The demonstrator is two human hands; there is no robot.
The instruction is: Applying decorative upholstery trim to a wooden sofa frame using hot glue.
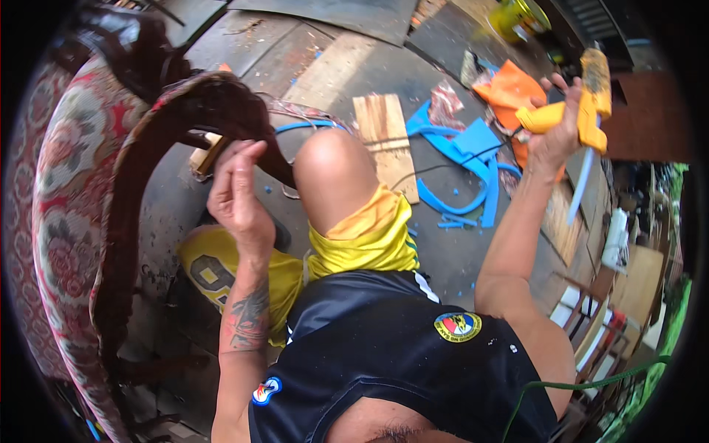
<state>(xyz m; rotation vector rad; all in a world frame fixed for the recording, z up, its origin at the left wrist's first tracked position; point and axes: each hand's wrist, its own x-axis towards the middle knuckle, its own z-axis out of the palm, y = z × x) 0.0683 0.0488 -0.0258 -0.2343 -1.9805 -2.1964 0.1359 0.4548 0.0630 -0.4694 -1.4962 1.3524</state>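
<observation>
My left hand [238,196] is closed, thumb and fingers drawn together, close beside the curved dark wooden frame [136,177] of an upholstered piece of furniture; whatever it holds, if anything, I cannot make out. Red-and-cream floral fabric [70,221] covers that furniture at the left. My right hand [555,140] grips a yellow glue gun [593,103], raised at the upper right, with a long pale glue stick [581,184] sticking out below it and a dark cord trailing toward the floor. My bent bare knee [332,173] is between my two hands.
Blue foam offcuts [454,188], orange material [509,92] and wood boards [380,118] lie on the grey floor [450,266]. A yellow container [517,21] stands at the top right. Stacked wooden pieces and clutter [631,295] line the right side, near a green cord [605,380].
</observation>
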